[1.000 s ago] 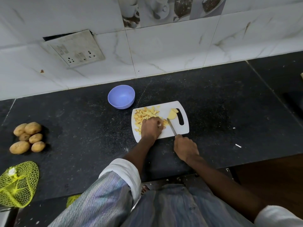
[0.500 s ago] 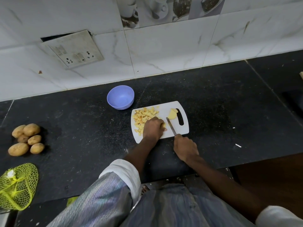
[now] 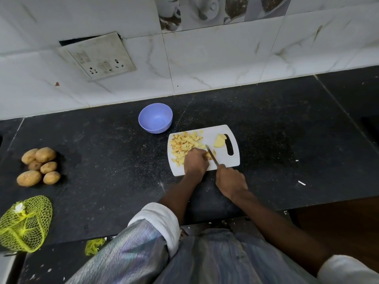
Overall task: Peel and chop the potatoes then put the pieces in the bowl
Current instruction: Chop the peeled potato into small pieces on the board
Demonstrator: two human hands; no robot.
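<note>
Black speckled counter [image 3: 102, 140] against a tiled wall. Resting on it: blue bowl [image 3: 155, 117] near the back edge, white board [image 3: 222, 158] just beside it — mid-counter. Six unpeeled potatoes [image 3: 39, 167] clustered at the left end; yellow net bag [image 3: 24, 223] at the front-left corner.

The person is wearing a shimmery, iridescent shirt [image 3: 127, 253] running in silvery blue, green and lilac streaks, the cloth finely ribbed. Both sleeves are showing thick white cuffs, the left cuff [image 3: 159, 221] rolled back above the elbow, the right cuff [image 3: 346, 269] sitting low at the frame's corner, leaving both forearms bare.
</note>
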